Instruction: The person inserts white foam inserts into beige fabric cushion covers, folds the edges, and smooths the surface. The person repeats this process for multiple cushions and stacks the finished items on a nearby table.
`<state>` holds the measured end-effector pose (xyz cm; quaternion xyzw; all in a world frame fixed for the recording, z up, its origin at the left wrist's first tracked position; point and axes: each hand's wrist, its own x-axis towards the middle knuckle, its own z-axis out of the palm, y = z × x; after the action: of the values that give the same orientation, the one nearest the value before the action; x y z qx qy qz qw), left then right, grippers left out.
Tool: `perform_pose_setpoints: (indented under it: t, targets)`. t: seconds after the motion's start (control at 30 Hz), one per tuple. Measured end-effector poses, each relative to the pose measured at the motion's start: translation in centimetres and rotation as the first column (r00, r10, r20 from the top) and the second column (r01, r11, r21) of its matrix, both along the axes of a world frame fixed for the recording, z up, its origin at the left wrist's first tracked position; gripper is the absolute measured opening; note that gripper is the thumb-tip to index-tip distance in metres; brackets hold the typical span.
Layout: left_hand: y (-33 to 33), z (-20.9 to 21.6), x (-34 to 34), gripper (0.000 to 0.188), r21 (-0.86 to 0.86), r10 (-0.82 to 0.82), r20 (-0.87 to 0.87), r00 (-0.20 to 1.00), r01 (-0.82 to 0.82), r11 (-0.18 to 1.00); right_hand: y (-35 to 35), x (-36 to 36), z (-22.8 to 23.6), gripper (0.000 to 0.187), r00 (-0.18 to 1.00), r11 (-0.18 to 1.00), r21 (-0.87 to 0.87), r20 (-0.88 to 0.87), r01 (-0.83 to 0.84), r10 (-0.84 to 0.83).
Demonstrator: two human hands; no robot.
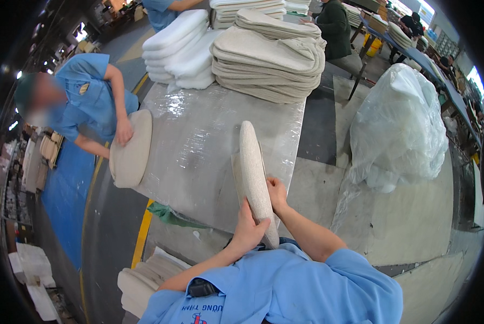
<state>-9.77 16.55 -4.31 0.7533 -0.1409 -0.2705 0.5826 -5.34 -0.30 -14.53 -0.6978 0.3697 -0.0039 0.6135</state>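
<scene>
- Cushion (254, 170), beige, long, rounded ends: held on edge above the near edge of the table (199, 135), right of its middle. Near end close to the wearer's waist, far end pointing toward the far edge. Cannot tell if its underside touches the table.
- Left hand (248, 228): at the cushion's near end, left side. Thumb lies along the side; fingers clamped on the cushion.
- Right hand (277, 194): opposite side, a little farther from the waist. Fingers bent and closed on the cushion's side, tips partly hidden.
- Table: grey top, shiny clear film over much of it.
- Beige pile (269, 65): cushions stacked flat at the far right corner.
- White pile (180, 51): just beside it, toward the far left corner.
- Co-worker (93, 97) in blue shirt, at the left edge. One hand (124, 130) rests on a pale cushion (131, 154), which overlaps that edge; the other is partly hidden.
- Green cloth (172, 214): hangs at the near edge, by the near left corner.
- Folded stack (147, 278), pale: below the near edge, by the wearer's left forearm.
- Plastic bag (401, 129), clear, bulging, whitish contents: well apart from the right edge.
</scene>
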Motion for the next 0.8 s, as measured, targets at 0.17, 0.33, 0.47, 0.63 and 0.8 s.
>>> perform_pose_setpoints:
  t: [0.17,0.33,0.47,0.63,0.8]
  targets:
    - [-1.1,-2.1,3.6,0.089,-0.162,0.083,-0.011,0.996,-0.084,0.983,0.1,2.6,4.3,0.054,0.918,0.897,0.443,0.359,-0.006,-0.171]
    - [-3.1,-1.6,10.8,0.071,-0.516,0.033,-0.336,0.941,-0.213,0.830,-0.5,4.8,7.9,0.067,0.844,0.869,0.451,0.530,-0.203,-0.078]
    - [-4.9,-2.6,14.3,0.069,-0.565,0.009,-0.396,0.918,-0.252,0.786,-0.4,5.9,7.3,0.072,0.839,0.945,0.221,0.537,-0.241,0.088]
    - [-5.1,-4.7,15.0,0.067,-0.515,0.151,-0.322,0.935,-0.307,0.801,1.0,6.1,6.4,0.081,0.858,0.956,0.128,0.483,-0.263,0.172]
    - [-5.4,-5.9,14.8,0.072,-0.555,0.168,-0.285,0.944,-0.306,0.774,1.7,6.5,1.7,0.084,0.788,0.926,0.272,0.615,-0.262,0.042]
